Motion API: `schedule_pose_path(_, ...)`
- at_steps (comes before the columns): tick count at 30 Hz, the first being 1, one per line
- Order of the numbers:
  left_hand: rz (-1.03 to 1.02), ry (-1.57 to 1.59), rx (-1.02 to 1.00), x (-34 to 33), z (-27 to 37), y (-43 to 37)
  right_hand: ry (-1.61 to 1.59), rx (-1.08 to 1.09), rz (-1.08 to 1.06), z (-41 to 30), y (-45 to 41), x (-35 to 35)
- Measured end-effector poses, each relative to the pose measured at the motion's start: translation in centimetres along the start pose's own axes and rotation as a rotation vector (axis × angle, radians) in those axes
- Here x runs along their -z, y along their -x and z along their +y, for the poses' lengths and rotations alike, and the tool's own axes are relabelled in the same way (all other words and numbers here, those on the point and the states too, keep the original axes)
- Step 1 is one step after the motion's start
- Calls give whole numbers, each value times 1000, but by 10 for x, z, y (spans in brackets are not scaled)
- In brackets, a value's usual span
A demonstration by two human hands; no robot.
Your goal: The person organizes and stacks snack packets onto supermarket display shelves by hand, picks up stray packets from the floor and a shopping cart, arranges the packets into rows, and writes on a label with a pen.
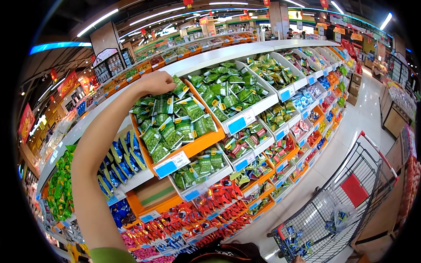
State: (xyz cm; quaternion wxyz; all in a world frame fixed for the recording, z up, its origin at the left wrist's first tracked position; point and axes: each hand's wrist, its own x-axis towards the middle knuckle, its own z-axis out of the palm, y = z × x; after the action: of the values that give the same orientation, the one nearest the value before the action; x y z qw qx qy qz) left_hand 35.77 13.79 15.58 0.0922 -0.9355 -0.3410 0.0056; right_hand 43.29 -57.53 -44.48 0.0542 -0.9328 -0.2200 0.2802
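My left hand (161, 83) reaches over the upper orange-edged bin (197, 143), its fingers closed at the edge of a green snack packet (180, 87) by the bin's back corner. Under the wrist lie many similar green packets (171, 131), printed with pictures of green peas or beans. Only a small part of my right hand (298, 259) shows at the bottom edge, beside the shopping cart (353, 154). Close to it are blue-and-green packets (297, 241) at the cart's near end. Whether that hand grips anything is hidden.
White bins of green packets (230, 87) adjoin on the right. Blue packets (121, 161) hang left, red packets (177, 217) below. A clear plastic bag (343, 215) with packets lies in the cart. A tiled aisle (358, 108) runs along the shelves; cardboard boxes (354, 87) stand farther along.
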Motion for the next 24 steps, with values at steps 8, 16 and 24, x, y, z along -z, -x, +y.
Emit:
schedule_pose_path(8,237,-208,-84,-10,23,14,1,36,-69,22,-14,-19)
schedule_pose_path(16,63,-196,-33,0,28,13,-94,107,-117,28,-23,-25)
schedule_pose_path(24,210,-350,-45,-2,47,38,-157,242,-186,12,-33,-11)
